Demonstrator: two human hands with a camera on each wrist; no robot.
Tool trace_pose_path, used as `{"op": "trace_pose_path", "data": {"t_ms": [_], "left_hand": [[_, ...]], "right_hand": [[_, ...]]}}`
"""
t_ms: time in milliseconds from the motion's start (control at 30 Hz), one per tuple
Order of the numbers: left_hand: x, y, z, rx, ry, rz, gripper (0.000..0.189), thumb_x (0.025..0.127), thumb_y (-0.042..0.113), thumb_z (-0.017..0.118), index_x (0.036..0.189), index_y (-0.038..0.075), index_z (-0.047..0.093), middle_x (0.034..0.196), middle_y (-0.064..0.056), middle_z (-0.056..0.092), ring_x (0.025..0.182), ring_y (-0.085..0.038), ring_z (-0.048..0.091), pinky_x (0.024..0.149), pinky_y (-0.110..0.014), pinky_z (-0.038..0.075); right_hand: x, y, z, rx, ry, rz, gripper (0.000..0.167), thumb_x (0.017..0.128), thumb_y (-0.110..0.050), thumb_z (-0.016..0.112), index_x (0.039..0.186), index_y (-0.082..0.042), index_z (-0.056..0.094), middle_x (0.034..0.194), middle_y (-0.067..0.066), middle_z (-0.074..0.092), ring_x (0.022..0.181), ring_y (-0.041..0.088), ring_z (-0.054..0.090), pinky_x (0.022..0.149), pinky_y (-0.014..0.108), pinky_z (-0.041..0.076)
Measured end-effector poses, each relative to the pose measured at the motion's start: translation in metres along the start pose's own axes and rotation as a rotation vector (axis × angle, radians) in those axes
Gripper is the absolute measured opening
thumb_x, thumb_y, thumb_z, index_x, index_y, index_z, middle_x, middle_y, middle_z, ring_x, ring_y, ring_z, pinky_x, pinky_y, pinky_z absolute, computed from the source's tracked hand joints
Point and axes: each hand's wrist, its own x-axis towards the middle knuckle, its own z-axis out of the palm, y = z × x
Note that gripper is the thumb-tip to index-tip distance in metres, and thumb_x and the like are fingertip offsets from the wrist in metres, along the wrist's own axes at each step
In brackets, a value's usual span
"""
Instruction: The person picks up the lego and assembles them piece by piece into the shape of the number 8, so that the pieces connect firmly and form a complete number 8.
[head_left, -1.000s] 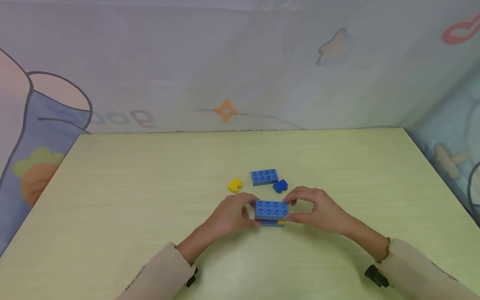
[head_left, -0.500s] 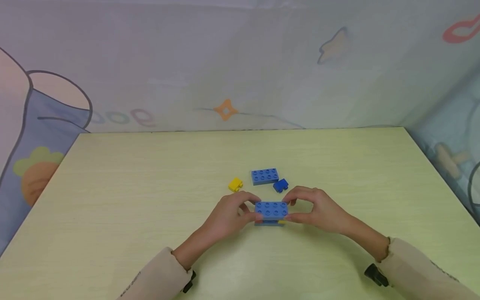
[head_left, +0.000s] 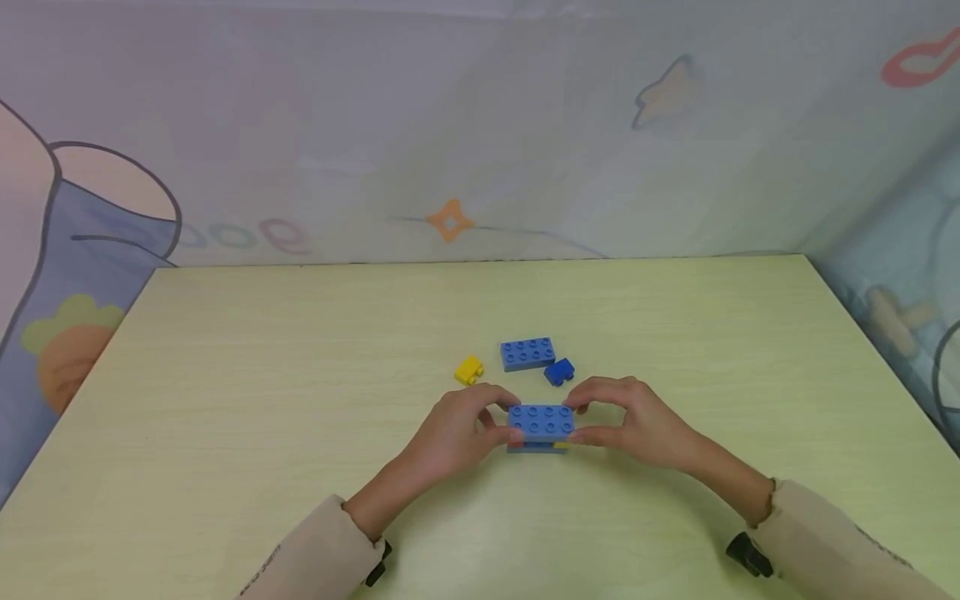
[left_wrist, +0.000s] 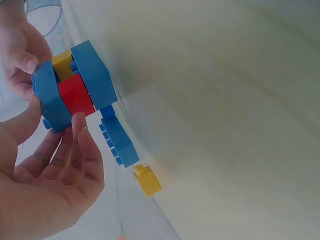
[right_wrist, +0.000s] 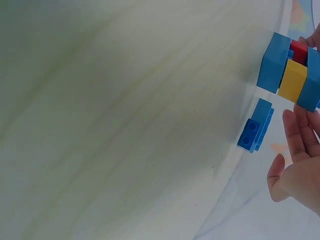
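A long blue building brick [head_left: 541, 423] with studs on top forms the upper layer of a small stack. Below it a red brick [left_wrist: 76, 95] and a yellow brick [left_wrist: 62, 65] sit side by side on another long blue brick [left_wrist: 95, 75]. My left hand [head_left: 459, 429] grips the top brick's left end, its thumb at the front corner and fingers behind; in the left wrist view some fingertips reach the red brick. At the right end my right hand [head_left: 637, 423] pinches the same top brick between thumb and fingers. I cannot tell whether the top brick is fully seated.
Behind the stack lie a loose long blue brick [head_left: 527, 355], a small dark blue brick [head_left: 559, 372] touching or close to its right corner, and a small yellow brick [head_left: 469, 370] to the left. The pale wooden table [head_left: 300, 400] ends at a printed cloth backdrop [head_left: 330, 125].
My left thumb has moved up from the lower layer onto the front of the top brick. That brick has shifted slightly toward me and down. The right hand has hardly moved.
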Motion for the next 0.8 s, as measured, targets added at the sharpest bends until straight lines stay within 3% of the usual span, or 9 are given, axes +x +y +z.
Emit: {"op": "trace_pose_path", "data": {"t_ms": [400,667,800], "left_hand": [[-0.0009,-0.001,-0.0023,-0.035,-0.017,0.001,0.033,0.08,0.016,0.071,0.11,0.004,0.062,0.104,-0.005,0.063,0.076,-0.013,0.058,0.057,-0.022,0.045],[0.0004,-0.0008,-0.0016,-0.056,-0.009,-0.012,0.033,0.078,0.011,0.073,0.109,0.004,0.063,0.104,-0.005,0.064,0.076,-0.012,0.059,0.058,-0.021,0.045],[-0.0001,-0.0034,-0.0016,-0.072,-0.011,-0.005,0.033,0.078,0.012,0.073,0.109,0.005,0.063,0.104,-0.004,0.064,0.076,-0.012,0.059,0.059,-0.022,0.046]], "right_hand": [[-0.0009,0.0011,0.0017,-0.024,0.02,0.008,0.031,0.072,-0.006,0.076,0.1,-0.007,0.065,0.092,-0.003,0.065,0.081,0.014,0.058,0.075,0.036,0.036],[-0.0019,0.0005,0.0013,0.022,0.011,0.023,0.029,0.074,-0.006,0.074,0.101,-0.005,0.064,0.094,0.001,0.064,0.081,0.018,0.057,0.072,0.032,0.048],[-0.002,0.0007,0.0014,0.03,0.005,0.035,0.028,0.075,-0.008,0.074,0.101,-0.006,0.064,0.094,0.001,0.064,0.081,0.019,0.057,0.072,0.033,0.049]]}}
